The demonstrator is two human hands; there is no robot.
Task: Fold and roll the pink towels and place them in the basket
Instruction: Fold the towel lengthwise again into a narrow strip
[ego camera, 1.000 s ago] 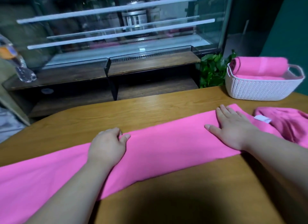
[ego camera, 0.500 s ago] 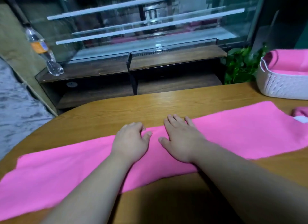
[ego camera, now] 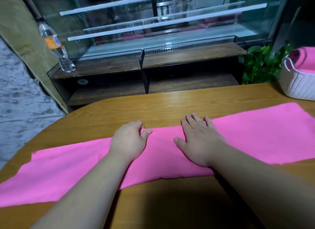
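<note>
A pink towel, folded into a long strip, lies across the wooden table from lower left to right. My left hand rests on its middle with the fingers bent over the far edge. My right hand lies flat on the towel just to the right, fingers straight and spread. At the far right stands a white woven basket with a rolled pink towel inside it.
Behind the table stands a glass display case on a dark wooden shelf, with a plastic water bottle on its left end. A green plant sits beside the basket. The table's curved edge falls off to the left above a grey floor.
My right hand slid left along the towel until it came next to my left hand. The view turned left, so the basket is at the right edge and the second loose towel is out of sight.
</note>
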